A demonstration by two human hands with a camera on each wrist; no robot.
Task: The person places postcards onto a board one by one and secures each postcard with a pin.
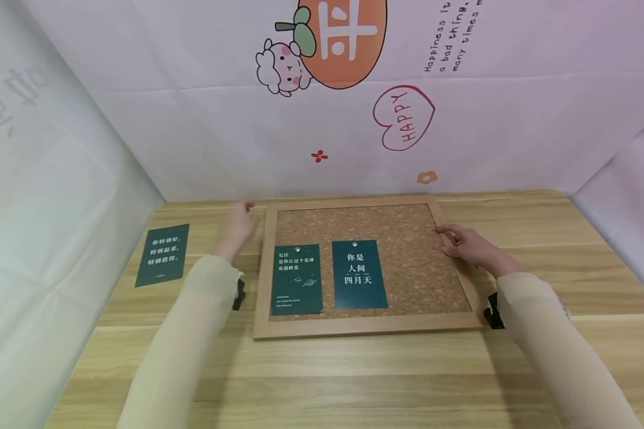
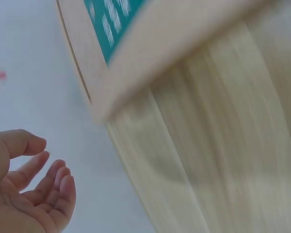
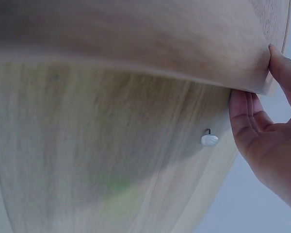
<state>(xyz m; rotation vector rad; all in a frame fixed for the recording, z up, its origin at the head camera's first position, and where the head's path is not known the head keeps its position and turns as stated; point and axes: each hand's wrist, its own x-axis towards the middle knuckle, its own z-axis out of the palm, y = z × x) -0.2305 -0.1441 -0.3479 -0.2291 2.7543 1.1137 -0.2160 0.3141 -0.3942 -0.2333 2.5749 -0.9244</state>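
A cork board (image 1: 402, 256) in a light wooden frame lies on the table, two dark green cards pinned to it. The left card (image 1: 296, 280) bears several lines of white text and a small planet drawing; larger white characters cover the right card (image 1: 361, 274). My right hand (image 1: 469, 245) holds the frame's right side, thumb on top and fingers at its outer edge, as the right wrist view shows. Off the board's left side, my left hand (image 1: 238, 226) is blurred in the head view. Its fingers are loosely bent around nothing in the left wrist view.
A third green card (image 1: 163, 255) lies on the table to the left. A white-headed pushpin (image 3: 209, 140) sits on the wood near my right fingers. Behind the table hangs a white printed cloth (image 1: 220, 137), with more white cloth at both sides.
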